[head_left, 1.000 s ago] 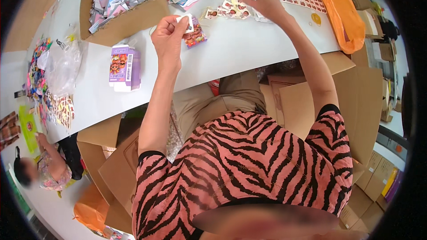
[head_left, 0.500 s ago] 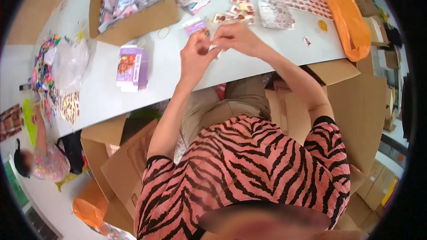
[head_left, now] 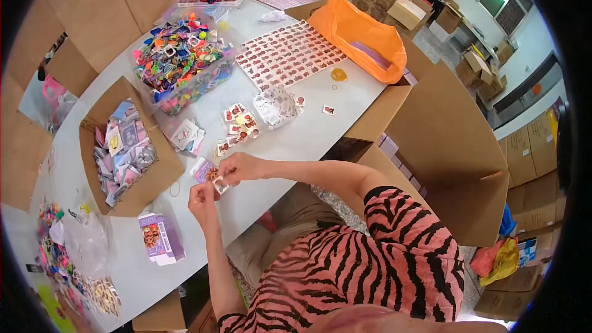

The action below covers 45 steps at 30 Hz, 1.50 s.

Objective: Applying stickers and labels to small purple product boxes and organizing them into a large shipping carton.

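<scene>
My left hand and my right hand meet over the white table, both pinching a small white sticker piece. A small purple packet lies on the table just beyond my fingers. Several cut red stickers lie farther out, next to a crumpled clear bag. A large sheet of red stickers lies at the far side.
An open cardboard box of packets stands to my left, with a purple carton lying near the table edge. A clear tub of colourful toys, an orange bag and big cardboard boxes surround the table. A person stands far back.
The view has swung round. My hands have drawn back from the stickers toward the table's near edge and now hold a small piece together.
</scene>
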{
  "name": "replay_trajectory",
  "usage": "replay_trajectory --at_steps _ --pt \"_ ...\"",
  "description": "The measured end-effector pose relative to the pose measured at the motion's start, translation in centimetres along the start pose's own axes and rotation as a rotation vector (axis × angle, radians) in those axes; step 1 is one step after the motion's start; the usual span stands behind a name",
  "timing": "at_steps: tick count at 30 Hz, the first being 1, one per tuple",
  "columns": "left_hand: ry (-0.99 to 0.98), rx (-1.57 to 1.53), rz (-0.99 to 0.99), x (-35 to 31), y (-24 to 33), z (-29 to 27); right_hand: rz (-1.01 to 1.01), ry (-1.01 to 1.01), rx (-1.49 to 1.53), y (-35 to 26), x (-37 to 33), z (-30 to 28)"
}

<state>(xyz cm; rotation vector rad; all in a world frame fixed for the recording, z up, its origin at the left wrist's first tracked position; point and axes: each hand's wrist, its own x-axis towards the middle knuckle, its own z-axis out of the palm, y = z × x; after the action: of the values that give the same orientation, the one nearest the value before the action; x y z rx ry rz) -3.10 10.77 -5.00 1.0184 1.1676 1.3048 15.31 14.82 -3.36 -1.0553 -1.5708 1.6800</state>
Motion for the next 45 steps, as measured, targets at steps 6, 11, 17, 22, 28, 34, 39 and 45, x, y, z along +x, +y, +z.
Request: replay_trajectory --at_steps 6,11,17,22,28,34,39,45 --pt "0.292 0.575 0.382 3.1 -4.6 -3.2 -0.394 0.340 -0.434 9.2 7.8 -2.7" --pt "0.203 0.778 0.103 3.5 -3.0 -1.8 -0.053 0.180 -0.393 3.2 6.3 -1.2" --pt "0.203 0.614 0.014 2.5 -3.4 -1.8 -0.092 0.142 0.001 3.9 3.6 -0.4" --pt "0.092 0.146 -0.142 1.2 -3.3 -1.9 -0.233 0.128 0.117 3.0 0.3 1.4" --pt "0.136 -0.052 0.045 -1.0 -1.8 0.8 -0.322 0.181 0.055 2.3 -2.8 1.5" --pt "0.059 0.471 0.304 -2.2 -0.7 1.3 -0.409 0.308 -0.277 -0.6 -5.2 -0.3" --pt "-0.015 0.505 0.333 -2.7 -1.7 1.4 -0.666 0.361 -0.656 -3.9 -5.9 -1.1" --pt "-0.035 0.499 0.315 -3.0 -1.9 1.3 -0.754 0.298 -0.884 -3.6 -4.9 -0.6"
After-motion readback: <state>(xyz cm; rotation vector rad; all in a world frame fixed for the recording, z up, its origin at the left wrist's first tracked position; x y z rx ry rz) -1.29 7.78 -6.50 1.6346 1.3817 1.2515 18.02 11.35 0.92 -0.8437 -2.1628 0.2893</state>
